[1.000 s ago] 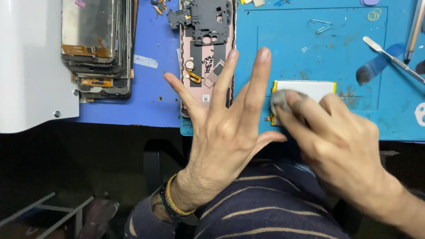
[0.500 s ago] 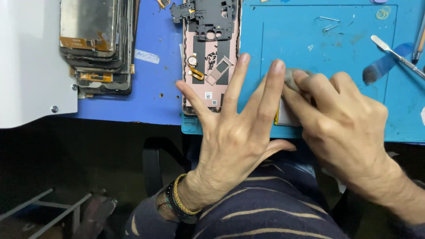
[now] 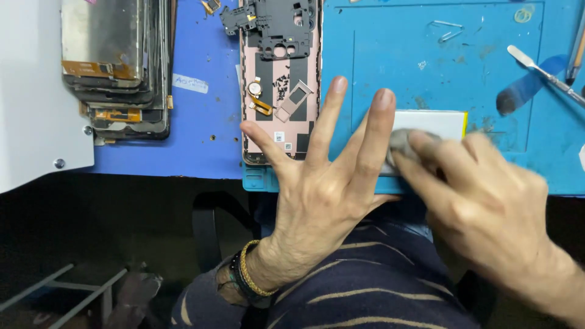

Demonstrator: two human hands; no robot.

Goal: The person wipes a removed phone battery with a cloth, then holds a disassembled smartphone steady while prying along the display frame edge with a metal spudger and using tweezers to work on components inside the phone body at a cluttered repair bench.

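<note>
White flat rectangular battery cell [image 3: 436, 123], long axis left-right, lies just beyond both hands: left hand [image 3: 323, 183] splayed flat beside it, right hand [image 3: 469, 195] pinching grey wad [image 3: 402, 141] onto it.

Illumination is bright and even across the blue work mat [image 3: 439, 67], arriving from above. Soft shadows fall beneath the tools at the mat's right edge. Below the mat the scene is dark. The right hand [image 3: 481, 207] shows motion blur.
</note>
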